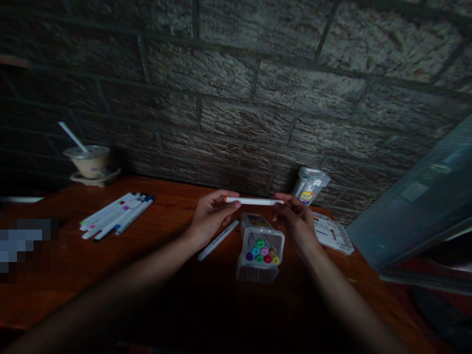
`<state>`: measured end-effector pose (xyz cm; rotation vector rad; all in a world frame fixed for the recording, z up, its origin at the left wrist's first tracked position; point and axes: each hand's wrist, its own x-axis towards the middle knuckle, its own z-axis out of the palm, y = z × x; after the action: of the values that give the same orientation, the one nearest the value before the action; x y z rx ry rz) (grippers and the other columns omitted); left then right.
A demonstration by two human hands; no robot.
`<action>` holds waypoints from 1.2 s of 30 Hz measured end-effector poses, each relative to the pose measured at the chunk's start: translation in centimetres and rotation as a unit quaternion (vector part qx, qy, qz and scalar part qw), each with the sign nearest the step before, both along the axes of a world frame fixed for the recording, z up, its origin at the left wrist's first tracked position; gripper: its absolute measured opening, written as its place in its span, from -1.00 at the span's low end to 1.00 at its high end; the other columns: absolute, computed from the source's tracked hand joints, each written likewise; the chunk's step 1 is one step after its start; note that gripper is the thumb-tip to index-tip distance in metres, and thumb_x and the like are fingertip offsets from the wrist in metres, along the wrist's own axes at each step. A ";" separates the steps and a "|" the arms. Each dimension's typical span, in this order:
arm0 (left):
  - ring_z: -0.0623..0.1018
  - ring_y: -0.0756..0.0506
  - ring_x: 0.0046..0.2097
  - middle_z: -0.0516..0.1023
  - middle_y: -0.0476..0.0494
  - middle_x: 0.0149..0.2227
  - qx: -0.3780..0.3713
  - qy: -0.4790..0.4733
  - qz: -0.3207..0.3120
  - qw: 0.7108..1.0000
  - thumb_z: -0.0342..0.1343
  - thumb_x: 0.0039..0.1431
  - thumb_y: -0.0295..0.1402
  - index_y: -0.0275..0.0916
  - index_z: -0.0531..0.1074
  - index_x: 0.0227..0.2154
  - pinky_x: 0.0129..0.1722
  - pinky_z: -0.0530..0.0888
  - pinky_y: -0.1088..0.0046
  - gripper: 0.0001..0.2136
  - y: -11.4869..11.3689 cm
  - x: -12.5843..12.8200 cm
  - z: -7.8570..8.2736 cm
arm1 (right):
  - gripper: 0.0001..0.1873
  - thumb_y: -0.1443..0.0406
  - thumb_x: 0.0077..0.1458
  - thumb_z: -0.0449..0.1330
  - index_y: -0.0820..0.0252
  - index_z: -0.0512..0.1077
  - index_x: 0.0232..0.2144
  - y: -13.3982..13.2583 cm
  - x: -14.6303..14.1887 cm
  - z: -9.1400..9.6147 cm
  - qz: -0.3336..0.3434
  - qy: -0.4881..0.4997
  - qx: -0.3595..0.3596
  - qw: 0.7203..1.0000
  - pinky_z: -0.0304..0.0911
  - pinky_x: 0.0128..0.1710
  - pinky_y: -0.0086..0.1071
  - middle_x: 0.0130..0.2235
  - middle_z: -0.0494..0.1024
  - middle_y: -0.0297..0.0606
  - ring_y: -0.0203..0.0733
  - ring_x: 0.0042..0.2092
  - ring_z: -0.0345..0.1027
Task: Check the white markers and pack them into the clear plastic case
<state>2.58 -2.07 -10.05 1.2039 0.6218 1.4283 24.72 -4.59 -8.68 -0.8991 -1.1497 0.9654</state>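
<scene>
A white marker point(254, 201) with orange ends is held level above the table. My left hand point(214, 216) pinches its left end, and my right hand point(297, 219) pinches the right end. Below and between the hands lies a clear plastic marker case point(243, 273), its open end towards me. Several markers point(261, 250) with coloured caps, among them green, purple, red and yellow, show inside it. One loose white marker point(218, 241) rests on the wood just left of the case, under my left hand.
Several white markers point(114, 214) lie in a bundle on the wooden table point(165, 275). A drink cup with a straw point(90, 162) stands at back left. Near the brick wall point(221, 118) are another clear container point(309, 186) and a flat printed case point(334, 235).
</scene>
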 end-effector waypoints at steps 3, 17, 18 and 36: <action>0.31 0.13 -0.63 0.45 0.09 -0.58 -0.001 0.005 0.001 1.000 0.46 0.00 -0.36 -0.21 0.62 -0.26 -0.67 0.19 0.62 -0.77 -0.1 0.0 0.1 | -0.68 0.25 -0.01 0.42 0.16 0.58 -0.16 0.0 0.0 0.1 -0.008 -0.003 0.003 1.000 0.20 -0.64 -0.50 -0.56 0.54 -0.43 -0.33 -0.58 0.34; 0.31 0.14 -0.63 0.62 -0.03 -0.42 -0.007 0.012 -0.003 1.000 0.44 0.06 -0.29 -0.20 0.63 -0.24 -0.68 0.18 0.62 -0.79 -0.3 0.0 0.3 | -0.67 0.08 0.06 0.44 0.15 0.57 -0.22 0.3 0.0 0.0 -0.025 -0.017 0.008 1.000 0.20 -0.67 -0.49 -0.56 0.57 -0.39 -0.33 -0.62 0.33; 0.31 0.14 -0.63 0.65 -0.07 -0.38 -0.009 0.009 -0.005 1.000 0.43 0.07 -0.28 -0.21 0.63 -0.23 -0.68 0.18 0.61 -0.78 -0.3 0.0 0.4 | -0.67 0.07 0.04 0.45 0.16 0.58 -0.26 0.4 0.0 0.1 -0.030 -0.014 0.008 0.999 0.21 -0.68 -0.49 -0.51 0.61 -0.35 -0.34 -0.62 0.34; 0.33 0.15 -0.65 0.65 -0.08 -0.44 -0.064 -0.025 0.000 0.998 0.45 0.03 -0.25 -0.27 0.61 -0.33 -0.69 0.18 0.64 -0.77 0.0 -0.2 0.6 | -0.58 -0.05 0.08 0.38 0.19 0.59 -0.32 0.2 0.2 0.4 -0.017 0.009 -0.005 1.000 0.22 -0.67 -0.47 -0.46 0.67 -0.24 -0.31 -0.61 0.39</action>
<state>2.37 -2.08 -9.45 1.0643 0.6680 1.3942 24.91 -4.36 -8.25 -0.9131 -1.1117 0.9494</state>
